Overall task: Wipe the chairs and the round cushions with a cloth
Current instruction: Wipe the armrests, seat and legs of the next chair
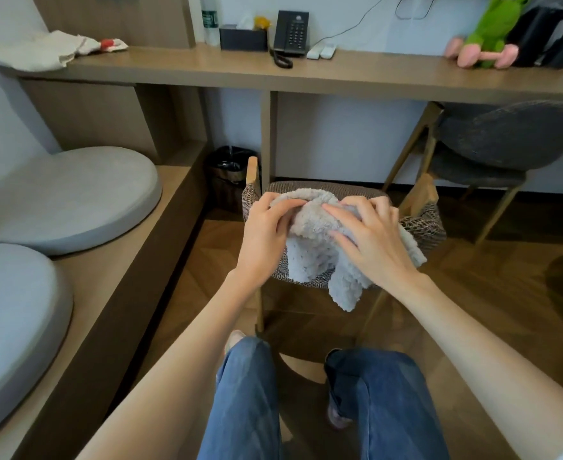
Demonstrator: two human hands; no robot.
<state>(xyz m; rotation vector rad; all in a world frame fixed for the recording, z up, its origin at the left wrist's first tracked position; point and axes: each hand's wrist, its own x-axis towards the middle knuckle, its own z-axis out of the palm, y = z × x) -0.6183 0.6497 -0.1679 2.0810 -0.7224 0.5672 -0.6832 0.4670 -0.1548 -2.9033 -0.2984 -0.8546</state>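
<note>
While the cloth lay bunched over the top edge of the woven chair, the left grip and right grip both curled their fingers into it, the round cushions resting apart on the bench.

Soft, even indoor light, moderately bright and without hard glare, leaves dull shadows under the bench at 12 o'clock and on the floor at 6 o'clock. Wide-angle distortion bows the bench edge and stretches the round cushions at 9 o'clock. Detail softens towards the corners.
</note>
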